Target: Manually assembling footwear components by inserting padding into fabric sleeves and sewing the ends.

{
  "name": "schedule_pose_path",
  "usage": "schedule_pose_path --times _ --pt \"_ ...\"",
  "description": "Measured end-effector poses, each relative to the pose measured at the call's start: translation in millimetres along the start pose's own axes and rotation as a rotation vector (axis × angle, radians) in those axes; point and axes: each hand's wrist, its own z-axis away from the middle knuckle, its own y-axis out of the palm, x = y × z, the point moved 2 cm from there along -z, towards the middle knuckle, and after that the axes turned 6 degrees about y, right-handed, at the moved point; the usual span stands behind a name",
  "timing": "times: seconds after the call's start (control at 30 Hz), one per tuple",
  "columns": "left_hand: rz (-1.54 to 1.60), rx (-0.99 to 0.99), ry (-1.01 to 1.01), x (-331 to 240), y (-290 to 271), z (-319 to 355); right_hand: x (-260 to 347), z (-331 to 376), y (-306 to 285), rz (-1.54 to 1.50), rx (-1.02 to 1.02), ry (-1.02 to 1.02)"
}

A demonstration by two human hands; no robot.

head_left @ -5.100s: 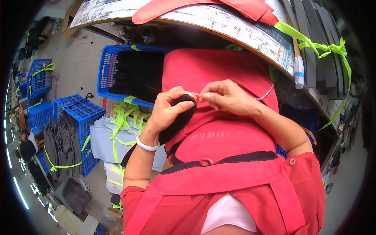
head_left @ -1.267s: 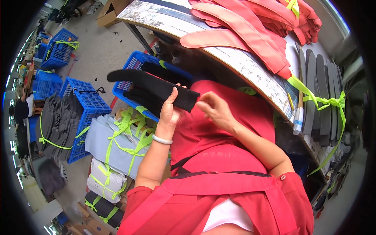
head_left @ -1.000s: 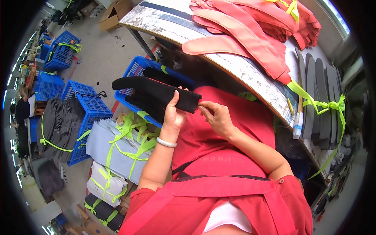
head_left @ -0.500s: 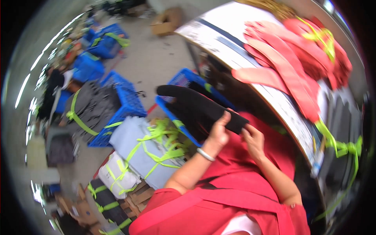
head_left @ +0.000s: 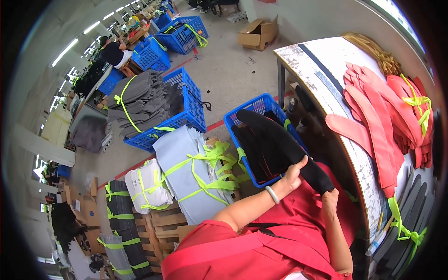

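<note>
A long, curved black fabric piece (head_left: 275, 137) stretches away from me over a blue plastic basket (head_left: 252, 102), its rounded far end above the basket. My left hand (head_left: 296, 175), with a white bangle at the wrist, is closed around its side, thumb on top. At the narrower near end, close to my red apron, my right hand (head_left: 330, 199) grips the tip with bent fingers. More black pieces (head_left: 249, 154) stand packed inside the basket below.
On my right, a worn white table (head_left: 338, 58) bears coral-red pieces (head_left: 368, 126). Grey strips (head_left: 406, 219) are tied beside it. To the left are wrapped pale-blue sheets (head_left: 182, 158), a white bundle (head_left: 148, 186) and a blue crate (head_left: 193, 109) of grey pieces. Far off sits another person (head_left: 112, 52).
Both hands and the near end of the black piece have shifted right and toward me, and the piece now slants more steeply. The view has swung, and my grip continues.
</note>
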Motion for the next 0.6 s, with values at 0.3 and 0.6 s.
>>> schedule_pose_path --times 0.3,0.6 --pt "-0.040 -0.162 0.285 -105.4 -35.2 -11.8 2.8 29.9 -26.1 0.074 -0.043 0.071" --pt "-0.191 -0.293 0.388 -183.8 -103.9 -29.0 38.8 48.3 10.0 -0.100 0.147 0.034"
